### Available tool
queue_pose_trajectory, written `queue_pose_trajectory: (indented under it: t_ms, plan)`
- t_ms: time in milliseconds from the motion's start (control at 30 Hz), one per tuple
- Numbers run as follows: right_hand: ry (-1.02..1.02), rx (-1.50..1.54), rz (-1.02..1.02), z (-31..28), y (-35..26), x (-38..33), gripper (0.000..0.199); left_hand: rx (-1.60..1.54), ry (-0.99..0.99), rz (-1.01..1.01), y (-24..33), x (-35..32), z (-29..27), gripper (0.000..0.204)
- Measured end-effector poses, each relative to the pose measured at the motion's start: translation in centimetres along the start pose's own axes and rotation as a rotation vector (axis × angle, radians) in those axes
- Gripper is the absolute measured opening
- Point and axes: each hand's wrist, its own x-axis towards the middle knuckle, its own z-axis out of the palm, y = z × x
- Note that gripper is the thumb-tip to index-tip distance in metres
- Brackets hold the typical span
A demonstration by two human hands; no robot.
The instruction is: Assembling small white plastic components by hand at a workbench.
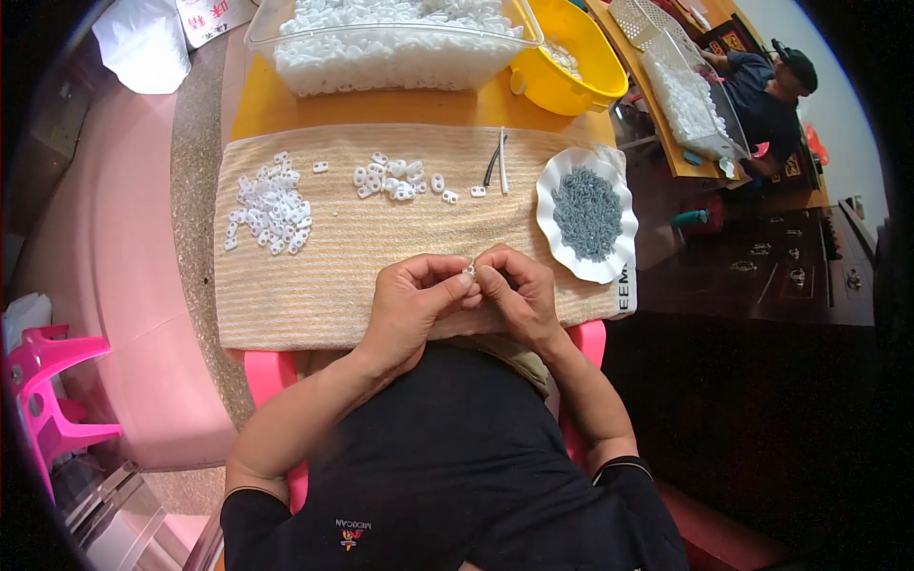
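Note:
Above the near edge of a striped beige towel [328,276], my left hand [414,303] and my right hand [519,295] meet fingertip to fingertip. Both pinch a small white plastic piece [469,270], mostly hidden by the thumbs and fingers. Left of them lies a pile of small white two-holed plastic pieces [274,209]. A looser cluster of larger white pieces [390,179] sits beyond my hands. Close to the right hand, a white wavy-rimmed plate [546,214] holds many small grey-blue pieces [586,214]. A thin white stick [505,162] and a black one [491,164] lie farther off.
A clear bin [390,36] full of white pieces and a yellow basin [586,100] stand at the table's far side. Another person [762,95] sits at a table at upper right, beside a bin of white pieces [681,100]. A pink stool [71,381] is at left.

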Motion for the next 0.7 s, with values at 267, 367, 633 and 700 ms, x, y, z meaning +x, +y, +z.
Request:
queue_pose_trajectory:
  t_ms: [267, 367, 633, 700]
  plan:
    - [-0.002, -0.051, -0.01, 0.21, -0.63, 0.04, 0.018, -0.002, -0.028, 0.005, -0.08, 0.09, -0.14, 0.018]
    - [-0.011, -0.027, 0.017, 0.28, -0.75, 0.1, 0.02, 0.01, -0.003, 0.006, -0.05, 0.0, 0.08, 0.018]
    - [-0.041, 0.125, 0.138, 0.08, -0.42, 0.34, 0.022, -0.004, -0.02, 0.045, -0.06, 0.07, 0.21, 0.017]
    - [-0.038, 0.099, 0.097, 0.04, -0.44, 0.49, 0.021, -0.015, -0.015, 0.037, 0.03, 0.09, 0.24, 0.017]
